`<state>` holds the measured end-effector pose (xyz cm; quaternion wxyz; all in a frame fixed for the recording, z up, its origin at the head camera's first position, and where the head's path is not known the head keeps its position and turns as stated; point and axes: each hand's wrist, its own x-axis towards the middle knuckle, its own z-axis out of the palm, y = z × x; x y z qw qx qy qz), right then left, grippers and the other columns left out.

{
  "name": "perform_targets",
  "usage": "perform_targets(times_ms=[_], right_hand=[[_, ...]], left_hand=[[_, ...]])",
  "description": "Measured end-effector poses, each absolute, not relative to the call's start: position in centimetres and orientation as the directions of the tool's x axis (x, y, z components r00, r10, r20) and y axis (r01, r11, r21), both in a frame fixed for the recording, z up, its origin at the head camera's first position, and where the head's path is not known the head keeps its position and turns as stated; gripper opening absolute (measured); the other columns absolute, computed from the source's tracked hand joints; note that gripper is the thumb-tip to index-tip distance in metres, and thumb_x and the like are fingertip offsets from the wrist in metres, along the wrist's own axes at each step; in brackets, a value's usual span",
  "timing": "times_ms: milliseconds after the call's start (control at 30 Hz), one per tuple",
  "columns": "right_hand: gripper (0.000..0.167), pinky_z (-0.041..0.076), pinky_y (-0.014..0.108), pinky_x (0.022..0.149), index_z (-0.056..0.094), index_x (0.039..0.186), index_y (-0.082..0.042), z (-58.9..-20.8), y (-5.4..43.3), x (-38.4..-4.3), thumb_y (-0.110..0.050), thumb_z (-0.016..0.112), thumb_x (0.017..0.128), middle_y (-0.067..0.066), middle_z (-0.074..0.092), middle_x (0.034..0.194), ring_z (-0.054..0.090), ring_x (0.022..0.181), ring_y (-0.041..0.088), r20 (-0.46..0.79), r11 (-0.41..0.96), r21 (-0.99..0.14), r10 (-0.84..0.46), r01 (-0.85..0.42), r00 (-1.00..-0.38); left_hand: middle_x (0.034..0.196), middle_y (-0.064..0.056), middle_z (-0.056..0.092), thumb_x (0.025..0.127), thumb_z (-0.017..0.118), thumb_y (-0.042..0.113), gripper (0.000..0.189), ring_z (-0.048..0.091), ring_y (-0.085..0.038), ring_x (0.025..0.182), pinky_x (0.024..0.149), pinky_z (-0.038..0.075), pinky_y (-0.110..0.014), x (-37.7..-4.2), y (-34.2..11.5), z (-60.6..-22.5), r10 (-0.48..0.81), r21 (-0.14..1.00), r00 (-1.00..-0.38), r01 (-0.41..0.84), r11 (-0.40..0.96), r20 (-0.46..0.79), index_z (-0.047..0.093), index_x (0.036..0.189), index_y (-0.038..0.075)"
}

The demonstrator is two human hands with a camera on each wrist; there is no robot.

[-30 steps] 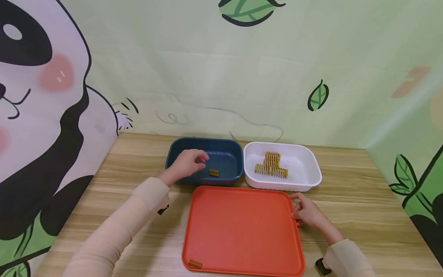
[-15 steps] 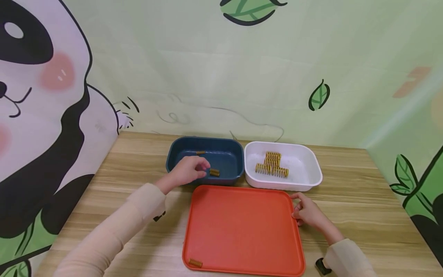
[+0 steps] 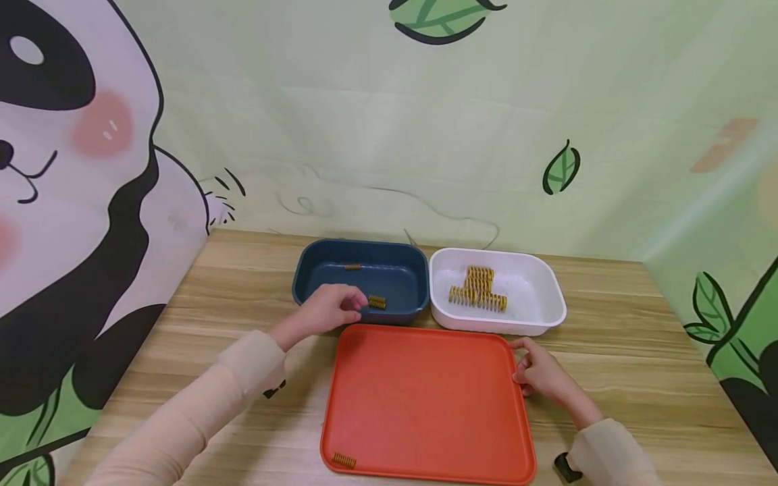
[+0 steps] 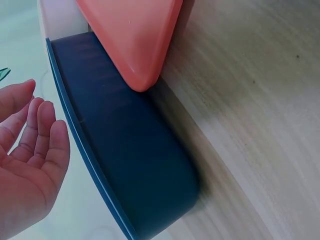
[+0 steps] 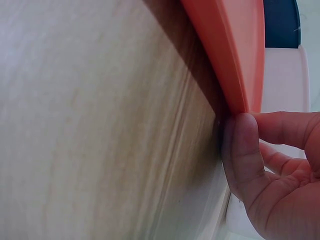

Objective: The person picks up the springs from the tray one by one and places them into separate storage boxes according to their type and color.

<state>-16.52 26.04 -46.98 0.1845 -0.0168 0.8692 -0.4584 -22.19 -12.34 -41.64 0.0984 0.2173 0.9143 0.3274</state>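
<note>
My left hand (image 3: 328, 307) hovers over the front left of the dark blue box (image 3: 398, 251), fingers loosely bent; the left wrist view shows nothing in it. Inside that box lies a brass coil spring (image 3: 377, 302), close to my fingertips, and a second spring (image 3: 352, 267) sits near the back wall. With thumb and index finger, my right hand (image 3: 537, 371) holds the back right corner of the red tray (image 3: 428, 405); the right wrist view shows the fingertips against its rim (image 5: 239, 90). Another coil spring (image 3: 344, 460) lies in the tray's front left corner.
A white box (image 3: 531, 287) stands right of the blue one, behind the tray, with several brass springs (image 3: 479, 290) grouped in it. All rest on a wooden table (image 3: 620, 351). A printed cloth (image 3: 340, 135) hangs behind the table.
My left hand has drawn back and down, from over the middle of the blue box to its front edge, uncovering the spring at the back. My right hand stays at the tray's corner.
</note>
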Motion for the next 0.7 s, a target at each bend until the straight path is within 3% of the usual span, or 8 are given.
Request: perform_targets(times_ms=[333,700], right_hand=[[0.051,0.046,0.029,0.045,0.035,0.12,0.008,-47.0,26.0,-16.5,0.013,0.05,0.072,0.007,0.045,0.065,0.047,0.048,0.014,-0.307,0.588,-0.797,-0.195,0.14,-0.931],[0.051,0.046,0.029,0.044,0.035,0.119,0.008,-46.8,25.9,-16.5,0.014,0.05,0.071,0.007,0.045,0.064,0.046,0.047,0.014,-0.297,0.588,-0.798,-0.193,0.132,-0.935]], left_hand=[[0.088,-0.006,0.062,0.077,0.063,0.008,0.021,0.054,-0.014,0.079,0.068,0.047,-0.023,-21.2,-12.6,-42.2,0.5,0.702,-0.863,0.315,0.639,-0.068,0.063,0.098,0.004],[0.089,-0.011,0.063,0.076,0.065,0.009,0.02,0.054,-0.015,0.078,0.074,0.047,-0.027,-20.0,-12.8,-42.7,0.572,0.71,-0.82,0.382,0.592,-0.036,0.063,0.095,0.002]])
